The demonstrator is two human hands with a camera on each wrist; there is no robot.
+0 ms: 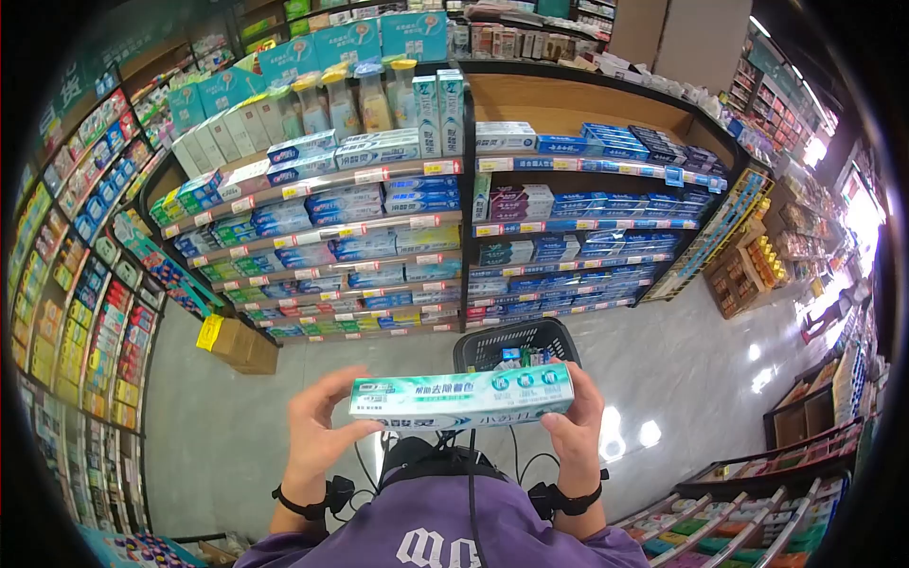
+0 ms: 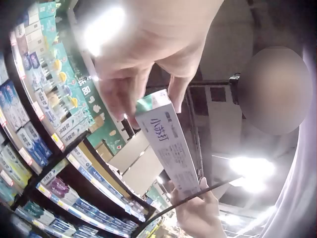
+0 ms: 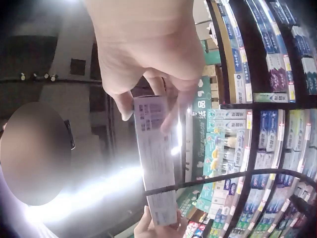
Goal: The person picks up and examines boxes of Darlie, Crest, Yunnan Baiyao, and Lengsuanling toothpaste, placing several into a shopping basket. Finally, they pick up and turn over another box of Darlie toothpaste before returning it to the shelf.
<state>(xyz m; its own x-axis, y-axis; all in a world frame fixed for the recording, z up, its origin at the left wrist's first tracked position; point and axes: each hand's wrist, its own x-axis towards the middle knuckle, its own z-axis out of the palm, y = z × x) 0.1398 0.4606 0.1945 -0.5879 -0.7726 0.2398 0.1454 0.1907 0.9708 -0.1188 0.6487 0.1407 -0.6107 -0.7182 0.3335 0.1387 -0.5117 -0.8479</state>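
A long white-and-teal toothpaste box is held level in front of the chest, printed faces up. My left hand grips its left end, thumb along the near edge and fingers behind. At the other end my right hand holds it the same way, thumb on the near lower corner. From the left wrist view, the box runs from the left hand down to the right hand. Small print covers the side of the box facing the right wrist camera.
A black shopping basket with a few items stands on the floor just beyond the box. Ahead, curved shelves carry rows of toothpaste boxes. A brown carton sits at their left foot. More shelving lines the left side.
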